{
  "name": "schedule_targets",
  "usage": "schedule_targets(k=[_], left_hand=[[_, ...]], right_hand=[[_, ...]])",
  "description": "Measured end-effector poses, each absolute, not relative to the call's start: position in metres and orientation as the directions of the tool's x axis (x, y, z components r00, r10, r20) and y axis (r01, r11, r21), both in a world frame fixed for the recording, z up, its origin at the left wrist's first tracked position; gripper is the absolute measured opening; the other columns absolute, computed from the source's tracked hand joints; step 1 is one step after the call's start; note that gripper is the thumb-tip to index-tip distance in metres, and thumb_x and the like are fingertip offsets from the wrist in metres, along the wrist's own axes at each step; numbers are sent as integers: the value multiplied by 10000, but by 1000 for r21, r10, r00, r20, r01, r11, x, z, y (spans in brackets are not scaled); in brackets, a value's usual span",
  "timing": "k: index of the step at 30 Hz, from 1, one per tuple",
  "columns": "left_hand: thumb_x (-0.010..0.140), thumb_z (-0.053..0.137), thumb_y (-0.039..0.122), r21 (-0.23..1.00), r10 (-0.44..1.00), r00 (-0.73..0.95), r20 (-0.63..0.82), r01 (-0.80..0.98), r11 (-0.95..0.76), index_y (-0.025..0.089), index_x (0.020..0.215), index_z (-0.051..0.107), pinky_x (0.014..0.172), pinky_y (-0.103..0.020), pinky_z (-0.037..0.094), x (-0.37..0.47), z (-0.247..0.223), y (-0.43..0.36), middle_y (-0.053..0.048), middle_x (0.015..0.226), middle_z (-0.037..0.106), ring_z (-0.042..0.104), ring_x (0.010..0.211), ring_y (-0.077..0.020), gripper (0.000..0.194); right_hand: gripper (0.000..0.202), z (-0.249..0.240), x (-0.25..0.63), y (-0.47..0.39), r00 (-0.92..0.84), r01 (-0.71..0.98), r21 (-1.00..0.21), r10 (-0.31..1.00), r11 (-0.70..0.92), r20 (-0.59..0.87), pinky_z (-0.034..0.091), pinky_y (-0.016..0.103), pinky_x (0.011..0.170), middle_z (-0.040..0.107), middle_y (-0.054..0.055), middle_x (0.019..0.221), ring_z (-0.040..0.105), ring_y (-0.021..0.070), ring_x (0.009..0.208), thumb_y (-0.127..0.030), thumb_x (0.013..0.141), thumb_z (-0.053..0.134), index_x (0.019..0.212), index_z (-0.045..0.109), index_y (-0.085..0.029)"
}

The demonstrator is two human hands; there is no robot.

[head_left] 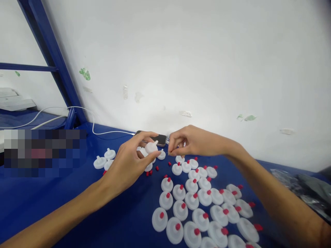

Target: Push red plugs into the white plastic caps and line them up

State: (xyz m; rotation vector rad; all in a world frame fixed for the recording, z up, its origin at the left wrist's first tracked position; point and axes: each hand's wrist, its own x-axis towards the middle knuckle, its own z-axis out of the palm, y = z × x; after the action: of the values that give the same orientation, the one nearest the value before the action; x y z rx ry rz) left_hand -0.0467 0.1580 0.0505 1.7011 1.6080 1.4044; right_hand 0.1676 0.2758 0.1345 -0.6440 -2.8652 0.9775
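Red-capped discs (pixel 174 230) cover the blue table (pixel 124 213) nearest the camera. Left hand (pixel 130 160) part-open, pinching an uncapped white disc (pixel 151 147) between thumb and fingers, phone (pixel 158 139) behind. Right hand (pixel 184 141) curled, fingertips together just beside it; can't tell what they grip. Loose red caps (pixel 157 168) lie below.

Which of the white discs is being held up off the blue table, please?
The capless white disc pinched in the left hand; the other discs lie on the table.
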Motion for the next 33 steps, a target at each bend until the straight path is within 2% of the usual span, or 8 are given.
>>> schedule_targets(k=[4,9,14,18,23,26,29,33], left_hand=[[836,846,419,782,897,-132,422,553,-287,303,1173,779,763,-313,557,-49,48,160,-4,1102,791,718,837,-178,363],[848,841,347,714,874,-67,481,609,-346,298,1141,815,696,-287,536,-49,44,158,24,1071,836,700,742,-151,298],[867,839,311,635,828,-7,560,646,-424,279,1093,828,690,-266,515,-46,47,156,39,1061,838,678,695,-120,228],[885,824,278,597,803,43,595,645,-477,290,1061,842,768,-260,538,-47,48,157,32,1059,832,750,851,-151,177],[850,862,234,597,803,54,594,640,-485,314,1084,842,844,-267,548,-48,44,158,44,1107,835,779,964,-171,248],[836,885,252,617,814,17,581,642,-454,301,1081,829,809,-279,547,-47,44,156,54,1037,844,773,887,-169,256],[858,885,310,663,837,0,547,611,-433,315,1185,774,655,-250,549,-45,44,155,70,1028,843,746,731,-133,345],[892,863,417,793,882,8,472,433,-428,350,1403,593,682,-249,639,-41,45,153,65,1092,840,812,879,-165,582]], right_hand=[[208,136,169,280,-913,322,-648,408,690,-19,536,246,746,818,7,1015,745,143,864,-357,923,803,1080,755,-230],[275,130,163,277,-914,301,-697,406,651,-15,520,237,671,800,0,896,729,142,801,-415,908,832,1060,714,-218],[222,126,160,275,-931,269,-734,364,624,-32,504,215,631,775,-14,817,722,130,764,-359,916,827,1023,708,-206],[240,124,159,276,-936,246,-750,353,614,-18,491,219,615,753,-19,780,696,125,724,-401,915,824,980,703,-204],[245,120,156,279,-936,215,-765,351,607,15,454,224,608,735,-34,758,661,115,690,-392,877,854,956,708,-213],[253,119,154,278,-939,201,-786,343,584,15,461,225,614,743,-30,759,673,118,694,-398,875,859,954,710,-210],[262,121,156,278,-940,187,-817,340,545,11,499,223,644,762,-31,759,688,112,681,-418,914,831,997,693,-211],[227,126,159,277,-955,198,-836,294,512,-47,432,192,532,801,0,825,680,86,629,-386,988,758,1106,755,-193]])
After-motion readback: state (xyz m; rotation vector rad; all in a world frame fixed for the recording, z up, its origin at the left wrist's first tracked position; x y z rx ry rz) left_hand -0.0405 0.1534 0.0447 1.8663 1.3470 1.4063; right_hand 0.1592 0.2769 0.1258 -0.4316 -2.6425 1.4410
